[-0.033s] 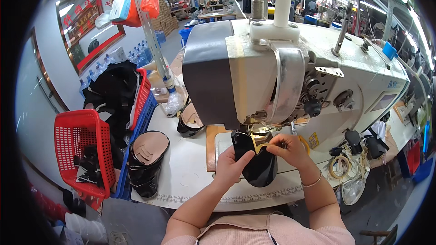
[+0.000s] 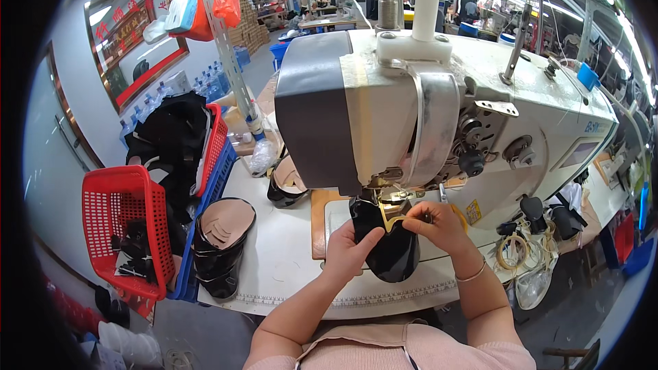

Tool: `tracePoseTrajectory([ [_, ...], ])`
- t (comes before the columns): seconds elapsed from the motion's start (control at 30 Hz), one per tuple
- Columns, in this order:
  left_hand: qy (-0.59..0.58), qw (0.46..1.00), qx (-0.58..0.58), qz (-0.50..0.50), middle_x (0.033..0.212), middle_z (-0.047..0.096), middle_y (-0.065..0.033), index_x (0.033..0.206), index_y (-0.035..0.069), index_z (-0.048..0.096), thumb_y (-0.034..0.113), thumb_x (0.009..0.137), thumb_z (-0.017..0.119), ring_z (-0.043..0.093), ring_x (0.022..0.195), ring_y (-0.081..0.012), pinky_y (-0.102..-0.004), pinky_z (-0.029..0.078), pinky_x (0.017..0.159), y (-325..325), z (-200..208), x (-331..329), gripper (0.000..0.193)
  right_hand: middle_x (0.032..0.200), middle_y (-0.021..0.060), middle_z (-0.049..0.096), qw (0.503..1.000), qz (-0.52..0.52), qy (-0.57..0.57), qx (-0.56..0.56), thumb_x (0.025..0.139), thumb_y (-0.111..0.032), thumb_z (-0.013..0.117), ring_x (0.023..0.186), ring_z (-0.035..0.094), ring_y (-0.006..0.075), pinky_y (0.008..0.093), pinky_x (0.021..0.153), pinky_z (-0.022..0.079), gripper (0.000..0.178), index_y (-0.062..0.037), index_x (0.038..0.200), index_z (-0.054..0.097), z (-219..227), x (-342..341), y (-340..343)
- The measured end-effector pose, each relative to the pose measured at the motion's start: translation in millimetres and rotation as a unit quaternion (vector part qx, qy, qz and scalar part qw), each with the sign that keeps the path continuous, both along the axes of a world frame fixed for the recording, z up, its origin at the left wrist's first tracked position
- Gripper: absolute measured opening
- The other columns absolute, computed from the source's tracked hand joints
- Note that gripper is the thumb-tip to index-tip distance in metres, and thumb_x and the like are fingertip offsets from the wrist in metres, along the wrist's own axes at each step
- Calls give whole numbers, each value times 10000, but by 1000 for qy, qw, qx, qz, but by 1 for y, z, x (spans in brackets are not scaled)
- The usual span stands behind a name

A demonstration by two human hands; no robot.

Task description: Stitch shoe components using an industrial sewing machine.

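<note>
A black glossy shoe upper piece [image 2: 392, 258] lies under the needle area of a large white sewing machine [image 2: 384, 106]. Along its inner curve runs a yellow edge [image 2: 388, 222]. My left hand [image 2: 348, 250] grips the piece's left side, thumb on top and the other fingers partly hidden. On the right, my right hand [image 2: 439, 227] pinches the yellow edge between thumb and fingers. Both hands are close to the machine's metal presser foot, and the needle itself cannot be made out.
Stacked black shoe pieces with beige linings [image 2: 223, 247] stand left on the white table [image 2: 284, 267]. A red basket [image 2: 127, 233] holds black scraps beyond them. Yellow-handled scissors [image 2: 452, 209] lie right of my hands, and tape rolls [image 2: 513, 252] hang at the table's right edge.
</note>
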State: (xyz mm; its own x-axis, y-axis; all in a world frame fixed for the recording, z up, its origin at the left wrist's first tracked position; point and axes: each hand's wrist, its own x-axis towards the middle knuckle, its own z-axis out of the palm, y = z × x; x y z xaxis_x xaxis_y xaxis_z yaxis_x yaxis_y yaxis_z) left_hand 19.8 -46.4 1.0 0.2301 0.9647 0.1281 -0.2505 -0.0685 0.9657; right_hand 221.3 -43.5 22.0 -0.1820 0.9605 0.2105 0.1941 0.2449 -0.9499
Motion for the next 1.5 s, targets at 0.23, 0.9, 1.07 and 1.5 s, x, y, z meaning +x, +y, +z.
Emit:
tracePoseTrajectory([
  [0.23,-58,997,-41,-24,894,631,-28,1000,2,595,138,837,637,573,794,-72,-210,467,715,15,4,-2,216,784,-39,588,993,-19,101,-51,762,-80,705,694,513,41,187,643,418,149,-51,863,599,-4,-1,9],
  [0.9,44,999,3,20,900,607,-38,1011,-1,569,97,781,679,550,783,-71,-202,444,681,35,14,-6,274,672,-31,489,986,-128,87,56,748,-43,705,627,446,43,178,562,381,149,-32,840,588,-8,-7,18],
  [1.07,4,996,61,70,933,585,-44,1051,-4,507,90,787,675,559,834,-86,-215,466,725,21,9,3,326,682,0,573,965,-61,220,131,748,-53,700,600,478,76,221,547,383,143,-66,877,642,9,-14,4],
  [1.5,105,993,43,-21,890,630,-36,1014,6,581,79,759,690,587,795,-95,-235,470,733,47,27,-16,286,921,26,655,800,-115,-336,484,701,-159,713,746,595,185,290,657,458,261,-108,947,646,25,-23,5],
])
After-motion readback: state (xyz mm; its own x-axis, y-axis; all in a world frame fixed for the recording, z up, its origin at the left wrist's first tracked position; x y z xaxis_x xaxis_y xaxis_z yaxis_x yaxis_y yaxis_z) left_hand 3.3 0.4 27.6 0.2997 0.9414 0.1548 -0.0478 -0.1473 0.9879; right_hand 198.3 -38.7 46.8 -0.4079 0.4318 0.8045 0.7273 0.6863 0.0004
